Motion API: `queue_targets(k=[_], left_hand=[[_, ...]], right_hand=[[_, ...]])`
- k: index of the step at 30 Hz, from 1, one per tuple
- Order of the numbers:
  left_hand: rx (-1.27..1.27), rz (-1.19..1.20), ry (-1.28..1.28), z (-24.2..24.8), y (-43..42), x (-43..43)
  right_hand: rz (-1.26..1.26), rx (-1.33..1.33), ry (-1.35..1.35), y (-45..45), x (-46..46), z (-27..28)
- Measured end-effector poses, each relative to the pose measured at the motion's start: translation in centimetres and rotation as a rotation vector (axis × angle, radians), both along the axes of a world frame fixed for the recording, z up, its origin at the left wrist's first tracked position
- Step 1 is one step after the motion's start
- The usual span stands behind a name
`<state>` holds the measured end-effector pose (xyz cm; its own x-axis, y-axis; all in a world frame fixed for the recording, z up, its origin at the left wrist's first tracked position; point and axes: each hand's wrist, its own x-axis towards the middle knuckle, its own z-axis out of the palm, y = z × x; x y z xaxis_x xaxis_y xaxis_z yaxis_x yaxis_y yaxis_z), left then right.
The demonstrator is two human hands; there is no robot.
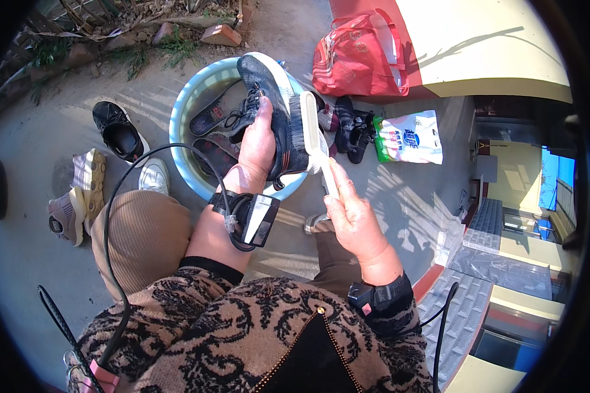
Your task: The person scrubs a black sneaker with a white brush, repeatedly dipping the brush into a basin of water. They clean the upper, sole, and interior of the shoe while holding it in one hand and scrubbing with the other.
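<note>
My left hand (258, 140) grips a dark sneaker (282, 113) with a white sole, its thumb by the laces, above a pale blue plastic basin (179, 123). Shut on the handle of a white scrub brush (310, 123), my right hand (351, 216) is at the shoe's right. The dark bristles lie against the side of the shoe near its sole. Inside the basin are dark insoles (216, 110) and water, partly hidden by the shoe and my left arm.
Left on the concrete are a black shoe (120, 132), a white shoe (154, 177) and a pair of light sneakers (89, 182). Dark shoes (350, 130), a white and green plastic packet (409, 137) and a red bag (359, 59) lie to the right, near a wall. Cables run from my wrists.
</note>
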<state>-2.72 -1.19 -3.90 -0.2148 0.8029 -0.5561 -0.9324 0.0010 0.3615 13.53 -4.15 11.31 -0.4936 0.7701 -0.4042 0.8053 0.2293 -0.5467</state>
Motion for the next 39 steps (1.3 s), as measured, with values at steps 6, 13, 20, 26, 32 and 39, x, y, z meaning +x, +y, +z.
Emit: queue_targets(k=[6, 13, 20, 26, 32, 39], left_hand=[[-0.169, -0.064, 0.414, -0.2, -0.5, -0.3], [0.365, 0.259, -0.202, 0.9, 0.1, -2.9], [0.368, 0.323, -0.371, 0.3, 0.4, -2.9], [0.284, 0.191, -0.395, -1.0, 0.4, -0.9], [0.162, 0.225, -0.485, -1.7, 0.5, -0.6], [0.177, 0.154, -0.580, -1.4, 0.6, 1.2]], right_hand=[[-0.033, -0.005, 0.055, -0.5, 0.1, -2.4], [0.011, 0.184, 0.194, -0.9, 0.2, -2.9], [-0.181, -0.066, 0.129, -1.1, -1.0, -2.0], [0.290, 0.366, -0.254, 1.4, -5.3, -4.1], [0.298, 0.387, -0.370, 3.0, -6.8, -6.1], [0.236, 0.518, -0.419, 5.3, -6.8, -7.0]])
